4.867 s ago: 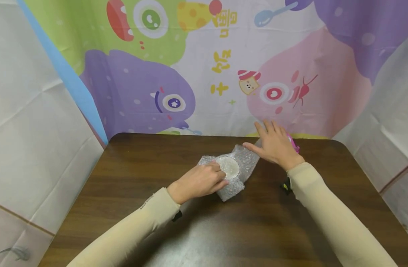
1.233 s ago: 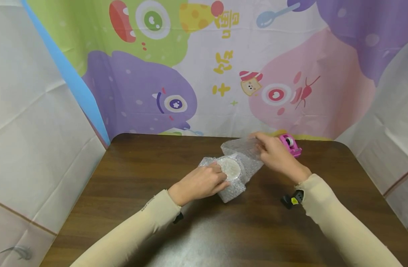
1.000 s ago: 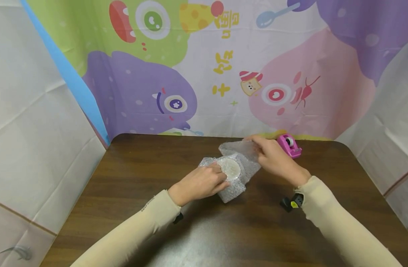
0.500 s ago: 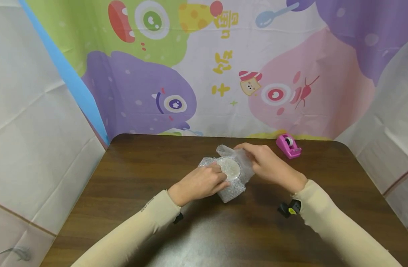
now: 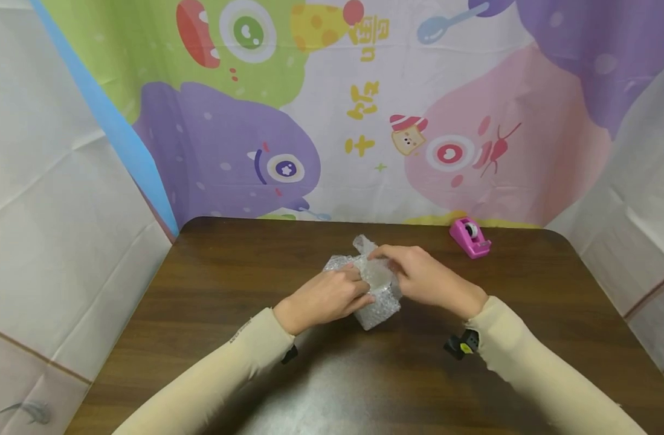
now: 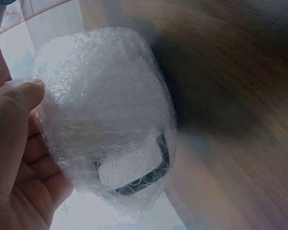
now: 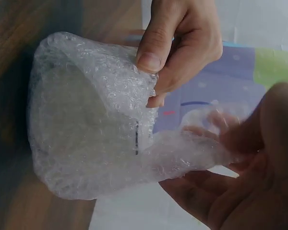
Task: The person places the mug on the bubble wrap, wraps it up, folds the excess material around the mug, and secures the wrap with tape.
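Note:
A sheet of bubble wrap (image 5: 377,309) surrounds an object on the wooden table (image 5: 239,260). In the head view a pale round top shows through the wrap between both hands. Through the plastic, the left wrist view shows a white patch with a black edge; the object's kind is unclear. My left hand (image 5: 325,299) pinches the wrap's folded edge at the top, thumb (image 6: 31,93) on the plastic. My right hand (image 5: 432,279) holds a loose flap (image 7: 177,151) of the wrap between thumb and fingers, over the top on the right side.
A pink tape dispenser (image 5: 469,237) with a roll in it stands near the table's back right edge, beyond my right hand. Behind the table hangs a printed cartoon curtain (image 5: 364,181). Pale walls stand at both sides.
My right hand has brought the flap leftward and down over the round top, closer to my left hand. The tape dispenser is now uncovered. My left hand has stayed in place.

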Demonstrator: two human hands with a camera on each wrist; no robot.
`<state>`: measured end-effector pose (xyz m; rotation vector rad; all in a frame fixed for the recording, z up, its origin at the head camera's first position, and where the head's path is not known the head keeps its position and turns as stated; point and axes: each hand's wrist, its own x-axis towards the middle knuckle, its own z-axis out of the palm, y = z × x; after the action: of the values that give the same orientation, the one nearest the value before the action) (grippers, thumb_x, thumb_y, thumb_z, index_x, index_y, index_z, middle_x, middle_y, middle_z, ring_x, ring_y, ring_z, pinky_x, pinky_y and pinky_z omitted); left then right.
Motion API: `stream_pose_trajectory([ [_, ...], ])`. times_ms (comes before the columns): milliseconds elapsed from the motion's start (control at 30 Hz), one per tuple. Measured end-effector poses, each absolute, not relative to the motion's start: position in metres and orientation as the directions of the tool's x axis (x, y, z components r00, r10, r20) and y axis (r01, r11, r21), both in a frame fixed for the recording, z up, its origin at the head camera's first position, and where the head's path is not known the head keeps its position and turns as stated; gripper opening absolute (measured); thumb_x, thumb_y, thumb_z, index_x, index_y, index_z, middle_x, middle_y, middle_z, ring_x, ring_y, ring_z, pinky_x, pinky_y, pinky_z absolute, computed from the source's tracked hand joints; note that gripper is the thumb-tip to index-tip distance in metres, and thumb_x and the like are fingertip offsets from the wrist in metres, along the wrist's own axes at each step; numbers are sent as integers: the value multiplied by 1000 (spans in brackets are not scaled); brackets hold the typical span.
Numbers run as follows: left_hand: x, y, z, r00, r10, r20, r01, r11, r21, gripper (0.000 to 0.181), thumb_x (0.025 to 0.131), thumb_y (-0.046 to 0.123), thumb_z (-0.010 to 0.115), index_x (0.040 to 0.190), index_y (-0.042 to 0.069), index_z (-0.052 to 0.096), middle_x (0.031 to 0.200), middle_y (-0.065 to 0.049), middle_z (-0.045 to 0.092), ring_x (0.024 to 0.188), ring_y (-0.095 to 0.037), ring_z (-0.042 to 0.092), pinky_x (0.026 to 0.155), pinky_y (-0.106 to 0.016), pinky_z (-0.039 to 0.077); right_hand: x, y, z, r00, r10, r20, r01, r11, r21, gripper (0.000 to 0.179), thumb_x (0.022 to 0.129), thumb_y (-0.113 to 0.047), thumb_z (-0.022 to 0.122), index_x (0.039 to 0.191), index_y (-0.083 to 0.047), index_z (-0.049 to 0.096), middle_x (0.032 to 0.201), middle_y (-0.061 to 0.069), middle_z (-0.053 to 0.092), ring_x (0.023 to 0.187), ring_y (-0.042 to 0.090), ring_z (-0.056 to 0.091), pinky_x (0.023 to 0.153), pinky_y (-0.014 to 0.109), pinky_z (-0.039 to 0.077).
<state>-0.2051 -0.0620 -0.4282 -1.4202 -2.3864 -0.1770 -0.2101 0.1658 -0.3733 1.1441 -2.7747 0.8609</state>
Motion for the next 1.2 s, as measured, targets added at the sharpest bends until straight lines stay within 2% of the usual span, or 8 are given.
stream_pose_trajectory([
  [133,-206,-61,-428,-429,827,364,875,481,-60,27,104,32,63,82,15,67,74,3,57,72,-12,54,64,-26,49,-209,168,-373,-741,-655,151,-611,562,-557,34,104,-9,51,138,-9,58,126,11,72,96,21,72,83,41,58],
  [333,-206,-60,-427,-434,827,358,874,483,-56,27,104,32,63,84,15,69,74,3,58,73,-12,55,67,-28,51,-218,173,-374,-769,-618,165,-557,519,-648,38,112,-19,36,146,-9,52,122,8,76,100,29,73,88,48,54],
  [400,-206,-60,-426,-440,827,351,872,486,-53,28,104,32,62,83,15,68,74,3,58,72,-12,54,67,-27,51,-222,175,-375,-784,-593,182,-545,520,-658,38,113,-20,36,144,-8,54,118,8,77,113,27,71,91,47,54],
  [567,-205,-60,-427,-449,827,337,866,496,-62,31,105,34,60,80,16,66,73,3,56,72,-12,54,67,-27,50,-231,176,-381,-848,-512,136,-429,513,-744,33,112,-14,40,141,-7,55,112,15,77,90,23,77,75,36,62],
  [733,-205,-60,-427,-448,826,343,866,496,-64,32,105,34,60,78,16,64,72,4,55,72,-13,54,69,-28,51,-239,175,-388,-882,-452,129,-377,515,-770,27,101,0,59,128,-1,63,110,20,74,76,18,74,64,35,62],
  [867,-205,-60,-427,-443,827,347,870,490,-57,30,105,33,60,81,15,66,73,4,56,73,-12,54,79,-30,55,-243,172,-393,-871,-462,171,-441,579,-686,24,92,-4,75,115,-1,71,105,13,76,76,16,68,66,29,57],
  [1033,-206,-59,-428,-442,830,340,872,486,-51,29,105,32,60,84,15,68,73,4,58,74,-12,55,96,-35,55,-245,171,-397,-871,-451,193,-457,600,-657,26,86,-7,83,110,-4,74,101,9,75,78,16,64,67,26,51],
  [1200,-206,-59,-428,-443,830,340,871,488,-56,30,105,33,59,81,16,65,69,7,58,71,-13,53,92,-35,55,-248,168,-402,-892,-411,189,-431,644,-632,41,83,-10,86,118,-1,70,107,14,73,85,23,65,74,34,54],
])
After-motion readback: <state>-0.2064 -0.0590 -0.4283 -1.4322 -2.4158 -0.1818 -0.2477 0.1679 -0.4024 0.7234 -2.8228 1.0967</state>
